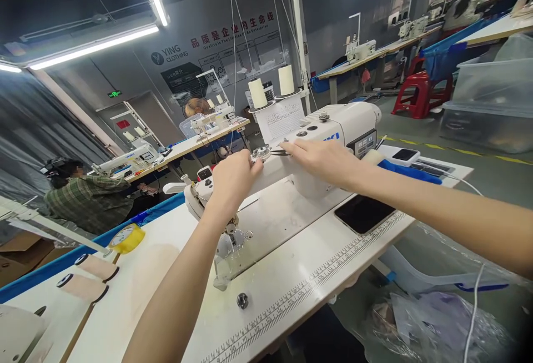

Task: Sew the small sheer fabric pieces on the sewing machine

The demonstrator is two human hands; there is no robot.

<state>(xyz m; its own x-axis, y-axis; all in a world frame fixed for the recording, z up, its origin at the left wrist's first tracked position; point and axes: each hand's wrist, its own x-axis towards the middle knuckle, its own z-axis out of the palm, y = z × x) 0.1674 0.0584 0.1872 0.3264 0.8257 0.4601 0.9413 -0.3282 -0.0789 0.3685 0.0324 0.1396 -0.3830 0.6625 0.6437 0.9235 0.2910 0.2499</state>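
Observation:
A white sewing machine (358,121) stands on the table, and both hands are over the top of its arm. My right hand (325,160) is closed on slim dark tweezers (280,152), whose tips point left toward the round metal bobbin winder (261,153). Beside that winder, my left hand (236,177) is closed with thumb and forefinger together; whatever it pinches is too small or hidden to make out. Below the left wrist sits the needle and presser foot area (231,235), partly covered by the forearm. A dark metal bobbin case (242,300) lies on the white tabletop (287,280).
A black phone (364,214) lies at the table's right, above a printed ruler (308,285). Cream thread cones (258,94) stand behind the machine. Yellow tape (127,238) and pinkish thread cones (89,277) are at left. A person in plaid (85,199) sits farther off.

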